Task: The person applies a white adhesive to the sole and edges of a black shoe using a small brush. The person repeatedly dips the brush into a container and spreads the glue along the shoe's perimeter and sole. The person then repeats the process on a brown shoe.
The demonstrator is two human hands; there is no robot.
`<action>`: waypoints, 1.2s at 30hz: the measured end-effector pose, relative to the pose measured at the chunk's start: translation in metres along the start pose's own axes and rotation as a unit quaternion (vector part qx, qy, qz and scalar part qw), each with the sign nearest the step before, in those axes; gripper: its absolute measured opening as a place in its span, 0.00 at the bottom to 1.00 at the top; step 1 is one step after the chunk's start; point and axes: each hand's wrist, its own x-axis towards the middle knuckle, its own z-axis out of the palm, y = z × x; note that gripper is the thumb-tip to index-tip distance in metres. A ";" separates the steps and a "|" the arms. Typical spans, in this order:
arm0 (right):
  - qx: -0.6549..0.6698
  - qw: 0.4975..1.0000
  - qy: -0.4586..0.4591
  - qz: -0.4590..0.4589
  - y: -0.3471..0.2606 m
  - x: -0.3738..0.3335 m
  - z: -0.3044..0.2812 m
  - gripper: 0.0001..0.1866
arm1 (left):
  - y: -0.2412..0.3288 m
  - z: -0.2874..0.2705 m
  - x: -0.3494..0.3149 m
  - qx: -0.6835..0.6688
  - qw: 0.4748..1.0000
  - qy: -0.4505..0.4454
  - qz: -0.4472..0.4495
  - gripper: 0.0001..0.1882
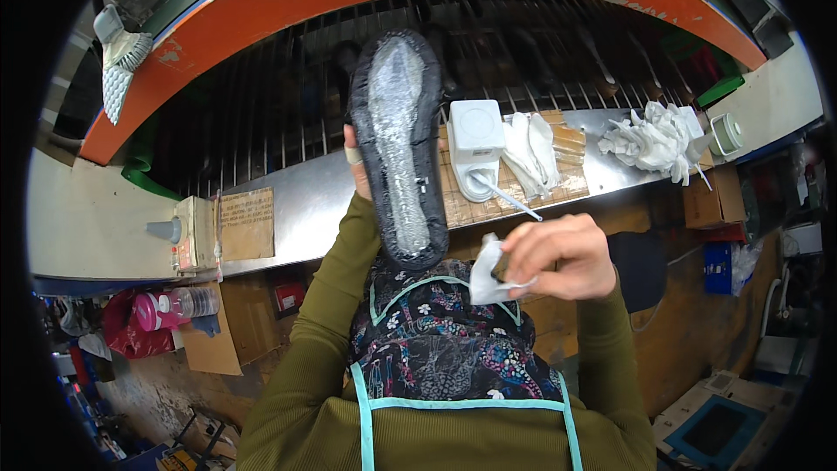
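My left hand (357, 166) is closed round the side of a black shoe (432, 166), held up with its underside facing me. A shiny, silvery strip runs down the middle of that underside. Most of the hand is hidden behind the shoe. To the right and lower, my right hand (568, 253) pinches a crumpled white wipe (488, 272), apart from the shoe. Just beyond it stands a white dispenser (476, 133) with a small round cup at its foot. A thin white-handled stick (516, 198) rests in that cup. Folded white cloths (530, 153) lie beside the dispenser.
A heap of crumpled white wipes (649, 141) sits right on the metal ledge (305, 201), near a white cup (725, 134). Behind run dark bars (261, 105) under an orange arch (218, 52). A scrub brush (122, 61) is at far left; cardboard (248, 225) lies on the ledge.
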 end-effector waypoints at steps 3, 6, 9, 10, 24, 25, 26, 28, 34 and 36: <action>-0.037 0.999 -0.003 0.038 0.002 0.031 0.011 0.06 | -0.010 0.016 -0.003 0.065 0.997 0.023 0.016 0.53; -0.024 0.998 0.010 0.063 0.014 0.061 0.015 0.08 | -0.018 0.035 -0.013 0.062 0.994 0.087 0.024 0.53; 0.064 0.992 0.028 0.105 0.028 0.086 0.018 0.08 | -0.020 0.050 -0.023 0.171 0.975 0.144 0.016 0.54; 0.076 0.994 0.031 0.070 0.034 0.094 0.021 0.07 | -0.023 0.054 -0.029 0.177 0.971 0.159 0.012 0.57; -0.322 0.929 0.182 -0.023 0.059 0.138 0.028 0.10 | -0.019 0.042 -0.062 0.157 0.978 0.116 0.073 0.55; -0.348 0.917 0.194 -0.013 0.060 0.137 0.031 0.10 | -0.019 0.041 -0.062 0.151 0.979 0.114 0.077 0.55; -0.375 0.904 0.206 0.002 0.061 0.136 0.032 0.11 | -0.020 0.039 -0.062 0.146 0.980 0.112 0.081 0.55; -0.389 0.900 0.198 0.015 0.063 0.133 0.031 0.15 | -0.018 0.036 -0.064 0.140 0.982 0.109 0.068 0.55; -0.377 0.900 0.212 -0.058 0.052 0.107 0.029 0.22 | -0.014 0.024 -0.064 0.192 0.977 0.085 0.040 0.57; -0.437 0.890 0.118 -0.059 0.036 0.076 0.035 0.14 | -0.013 0.023 -0.066 0.225 0.965 0.124 0.059 0.55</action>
